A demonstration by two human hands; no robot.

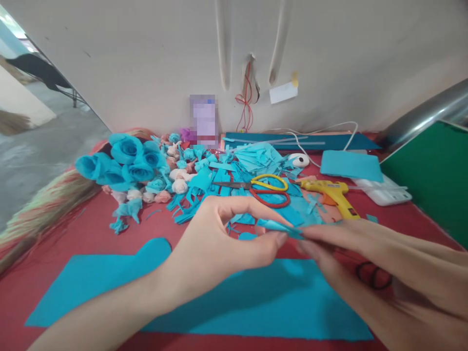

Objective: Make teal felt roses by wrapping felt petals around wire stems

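Observation:
Between thumb and fingers, my left hand [234, 234] pinches a small folded piece of blue crepe paper [276, 225]. The fingertips of my right hand [365, 258] grip the same piece at its right end. Both hands are raised over a long blue paper sheet [256, 302] that lies flat on the red table [204, 343]. Part of the sheet is hidden under my left forearm. Just beyond my hands lie scissors [268, 187] with one yellow and one red handle, on a heap of blue paper scraps [256, 158].
Blue paper roses [135, 158] and small paper buds [179, 185] crowd the back left. A yellow glue gun [338, 195] lies right of the scissors, near a blue paper stack [351, 165] on a white box [387, 191]. A green board [435, 180] stands at right, a straw broom [47, 209] at left.

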